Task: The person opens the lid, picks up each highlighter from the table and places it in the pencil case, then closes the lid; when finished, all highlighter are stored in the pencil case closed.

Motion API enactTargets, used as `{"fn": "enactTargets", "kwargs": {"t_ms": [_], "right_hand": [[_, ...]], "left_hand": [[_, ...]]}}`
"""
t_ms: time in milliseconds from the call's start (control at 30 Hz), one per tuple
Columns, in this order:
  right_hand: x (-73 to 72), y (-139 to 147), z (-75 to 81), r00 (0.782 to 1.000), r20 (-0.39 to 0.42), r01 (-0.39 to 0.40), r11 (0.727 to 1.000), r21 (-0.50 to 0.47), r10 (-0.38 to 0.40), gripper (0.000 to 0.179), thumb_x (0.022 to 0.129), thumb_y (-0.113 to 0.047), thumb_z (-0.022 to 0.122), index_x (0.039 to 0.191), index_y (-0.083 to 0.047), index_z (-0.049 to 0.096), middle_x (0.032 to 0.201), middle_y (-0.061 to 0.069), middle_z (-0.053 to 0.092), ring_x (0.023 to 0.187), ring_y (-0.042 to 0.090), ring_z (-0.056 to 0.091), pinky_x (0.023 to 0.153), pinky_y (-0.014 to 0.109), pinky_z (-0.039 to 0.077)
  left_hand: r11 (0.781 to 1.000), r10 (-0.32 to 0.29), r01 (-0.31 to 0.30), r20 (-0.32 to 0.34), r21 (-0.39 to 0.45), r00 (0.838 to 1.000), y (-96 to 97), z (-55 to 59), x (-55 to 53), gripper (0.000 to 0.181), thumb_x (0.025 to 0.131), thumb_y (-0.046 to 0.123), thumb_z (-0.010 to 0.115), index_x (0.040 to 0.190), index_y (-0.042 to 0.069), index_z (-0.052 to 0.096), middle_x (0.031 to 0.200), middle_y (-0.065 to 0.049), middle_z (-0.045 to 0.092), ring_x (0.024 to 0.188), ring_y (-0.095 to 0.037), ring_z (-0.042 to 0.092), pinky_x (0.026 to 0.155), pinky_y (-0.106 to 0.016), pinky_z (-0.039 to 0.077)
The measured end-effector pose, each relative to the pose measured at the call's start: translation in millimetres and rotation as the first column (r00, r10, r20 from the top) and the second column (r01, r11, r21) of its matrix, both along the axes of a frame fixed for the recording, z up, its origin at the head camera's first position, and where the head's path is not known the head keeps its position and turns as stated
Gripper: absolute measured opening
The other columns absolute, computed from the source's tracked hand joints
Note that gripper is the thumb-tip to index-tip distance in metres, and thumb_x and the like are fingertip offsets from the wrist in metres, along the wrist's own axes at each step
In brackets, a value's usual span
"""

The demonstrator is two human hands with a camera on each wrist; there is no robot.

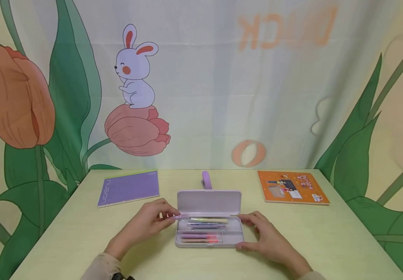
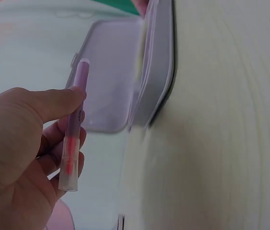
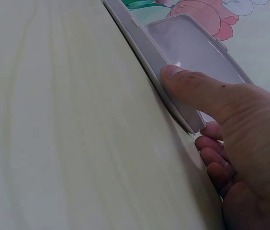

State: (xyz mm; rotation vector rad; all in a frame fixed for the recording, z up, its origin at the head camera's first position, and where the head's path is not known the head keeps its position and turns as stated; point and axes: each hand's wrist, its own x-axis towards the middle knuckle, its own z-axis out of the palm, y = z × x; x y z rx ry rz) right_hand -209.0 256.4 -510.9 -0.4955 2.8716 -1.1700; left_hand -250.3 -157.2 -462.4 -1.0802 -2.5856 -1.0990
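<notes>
A pale lilac pencil case lies on the table with its lid raised at the back. Several pens lie in its two rows, some with pink-red ends. My left hand pinches a purple pen between thumb and fingers at the case's left side; its clear cap shows red inside. At the case's right end, my right hand grips the body, thumb against the front wall and the other fingers around the far corner.
Behind the lid stands a small purple object, partly hidden. A purple notebook lies at the back left, with a yellow-green edge beneath it. An orange booklet is at the back right. A printed curtain hangs behind the table.
</notes>
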Motion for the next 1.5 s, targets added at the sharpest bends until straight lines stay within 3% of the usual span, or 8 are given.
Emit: {"fn": "enactTargets", "kwargs": {"t_ms": [267,367,600,833,1033,1233,1367,1500], "right_hand": [[-0.5,-0.1,1.0,1.0,-0.004,-0.01,1.0,0.003,0.01,0.085,0.08,-0.057,0.098,0.15,-0.023,0.065,0.128,-0.007,0.061,0.12,0.016,0.058,0.104,0.032,0.052],[0.2,0.1,1.4,1.0,-0.008,-0.011,1.0,0.0,0.011,0.085,0.08,-0.056,0.098,0.15,-0.022,0.065,0.128,-0.007,0.061,0.12,0.017,0.058,0.104,0.031,0.052],[0.8,0.1,-0.5,1.0,-0.002,-0.011,1.0,-0.008,0.011,0.085,0.08,-0.056,0.098,0.15,-0.021,0.065,0.128,-0.007,0.061,0.12,0.017,0.058,0.103,0.031,0.052],[-0.2,0.1,-2.3,1.0,0.003,-0.014,1.0,-0.004,0.014,0.084,0.08,-0.057,0.098,0.15,-0.023,0.065,0.129,-0.007,0.061,0.12,0.017,0.058,0.104,0.032,0.052],[-0.6,0.5,-1.4,1.0,-0.006,-0.013,1.0,-0.003,0.013,0.085,0.08,-0.056,0.098,0.151,-0.022,0.065,0.128,-0.007,0.06,0.119,0.017,0.057,0.105,0.033,0.052],[-0.1,-0.7,-1.2,1.0,-0.001,-0.016,1.0,-0.005,0.016,0.086,0.08,-0.057,0.098,0.151,-0.021,0.065,0.129,-0.007,0.06,0.119,0.017,0.057,0.106,0.033,0.052],[0.0,-0.5,-0.5,1.0,0.004,-0.008,1.0,-0.011,0.008,0.086,0.079,-0.057,0.098,0.151,-0.022,0.065,0.129,-0.007,0.06,0.119,0.016,0.057,0.106,0.033,0.052],[-0.4,0.2,-0.1,1.0,0.003,-0.008,1.0,-0.009,0.008,0.086,0.079,-0.056,0.099,0.15,-0.022,0.065,0.128,-0.007,0.06,0.12,0.017,0.057,0.106,0.033,0.052]], "left_hand": [[0.989,-0.149,0.15,-0.075,0.007,0.986,37.3,-6.4,3.1,0.015,0.098,0.001,0.083,0.111,0.008,0.083,0.097,0.001,0.07,0.086,-0.004,0.063,0.07,-0.021,0.057],[0.986,-0.166,0.164,-0.086,-0.023,0.982,48.2,-7.2,4.4,0.013,0.099,0.003,0.082,0.111,0.009,0.084,0.095,0.0,0.068,0.083,-0.006,0.062,0.071,-0.02,0.057],[0.979,-0.198,0.196,-0.032,-0.06,0.98,69.2,-10.7,7.0,0.015,0.1,0.006,0.082,0.115,0.011,0.084,0.097,0.0,0.068,0.084,-0.008,0.059,0.073,-0.019,0.054],[0.975,-0.21,0.208,-0.019,-0.077,0.978,79.5,-20.1,7.4,0.016,0.098,0.011,0.086,0.114,0.009,0.084,0.099,-0.002,0.07,0.084,-0.005,0.061,0.073,-0.016,0.054],[0.989,-0.147,0.148,0.031,-0.022,0.989,71.9,-15.3,7.2,0.014,0.102,0.014,0.084,0.115,0.01,0.083,0.101,0.0,0.071,0.089,-0.007,0.067,0.078,-0.025,0.059],[0.999,-0.007,0.008,-0.048,0.037,0.999,46.0,-12.2,5.5,0.019,0.098,0.01,0.086,0.116,0.011,0.082,0.102,-0.001,0.073,0.091,-0.019,0.067,0.079,-0.034,0.059],[0.986,0.125,-0.117,-0.062,0.114,0.99,27.2,-20.8,7.1,0.035,0.091,0.007,0.091,0.123,0.008,0.078,0.106,-0.006,0.074,0.093,-0.025,0.068,0.079,-0.035,0.06],[0.96,0.229,-0.23,0.026,0.162,0.973,12.5,-32.0,10.1,0.056,0.085,0.01,0.097,0.135,0.007,0.071,0.117,-0.01,0.072,0.102,-0.025,0.068,0.085,-0.033,0.06]]}}
